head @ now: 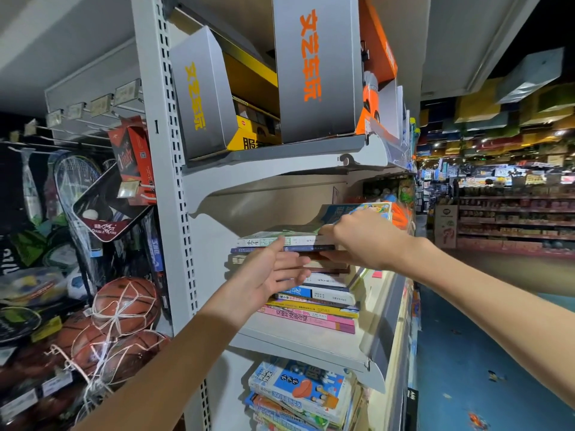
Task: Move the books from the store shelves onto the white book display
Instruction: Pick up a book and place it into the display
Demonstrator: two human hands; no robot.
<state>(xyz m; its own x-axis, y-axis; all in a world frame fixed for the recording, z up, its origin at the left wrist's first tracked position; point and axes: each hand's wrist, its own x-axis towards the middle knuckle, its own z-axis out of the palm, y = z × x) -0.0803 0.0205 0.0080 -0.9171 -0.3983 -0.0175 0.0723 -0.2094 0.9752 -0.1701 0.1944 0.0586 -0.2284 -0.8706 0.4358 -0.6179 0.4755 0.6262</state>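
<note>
Landmark: grey shelf upright [169, 169].

- Left of upright: netted basketballs [124, 301], low; racket bag [105, 209] above them.
- Right of upright, middle shelf [298, 345]: flat book stack [314, 303].
- Left hand [267, 275]: fingers straight and spread, laid against the spines at the upper part of the stack.
- Right hand [357, 241]: fingers curled around the right end of the top books [280, 239], gripping them.
- Upper shelf: grey toy boxes [317, 66].
- Lower shelf: further books [298, 390].
</note>
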